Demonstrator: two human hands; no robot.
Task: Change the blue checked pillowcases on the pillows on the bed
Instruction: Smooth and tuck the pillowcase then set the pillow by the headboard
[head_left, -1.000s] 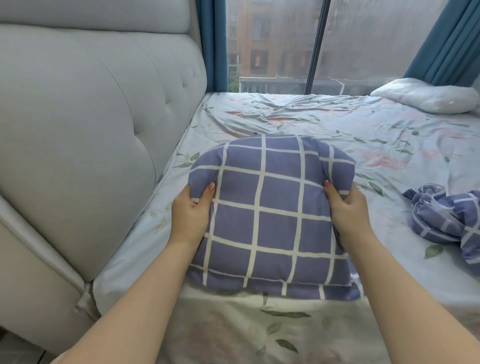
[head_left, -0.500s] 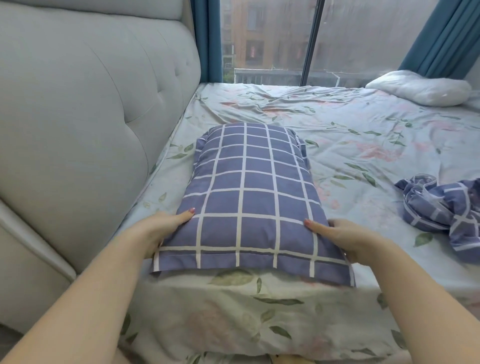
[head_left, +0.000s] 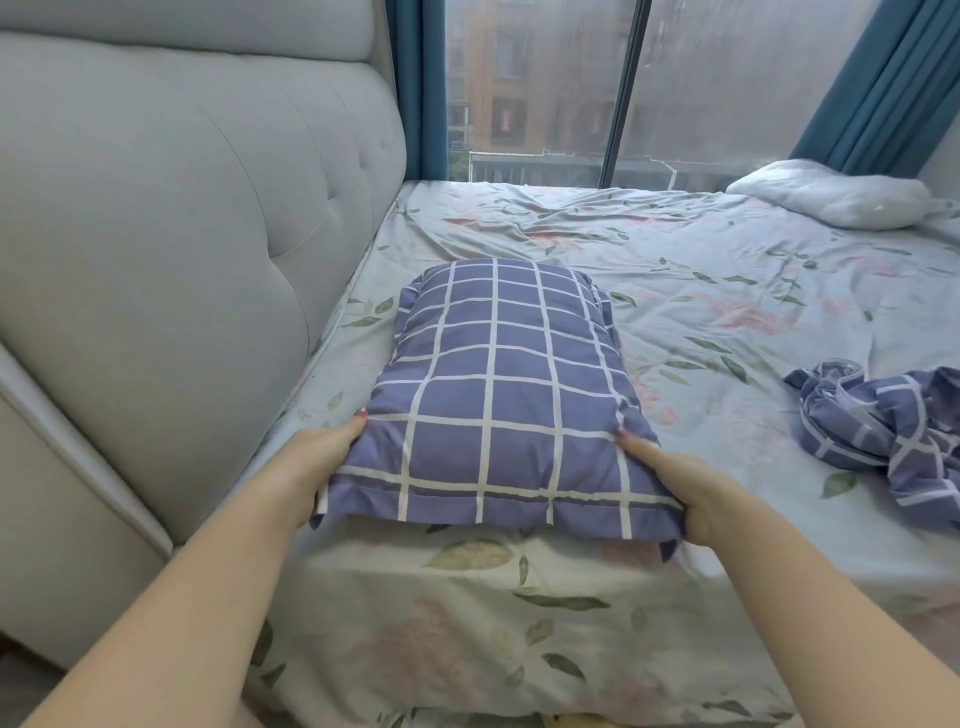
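The left hand (head_left: 317, 462) and the right hand (head_left: 675, 483) each hold a near corner of the pillow (head_left: 498, 395), thumbs laid along its sides and the other fingers hidden under the fabric. The pillow lies between the hands and stretches away beyond them on the bed (head_left: 701, 291), its near flange at the mattress edge. Its blue checked pillowcase (head_left: 519, 467) is fully on, plump, slightly creased at the corners. Well to the right of the right hand a second checked pillowcase (head_left: 883, 421) lies crumpled. Left of the grip rises the padded headboard (head_left: 182, 208); far beyond, to the right, rests a bare white pillow (head_left: 836, 200).
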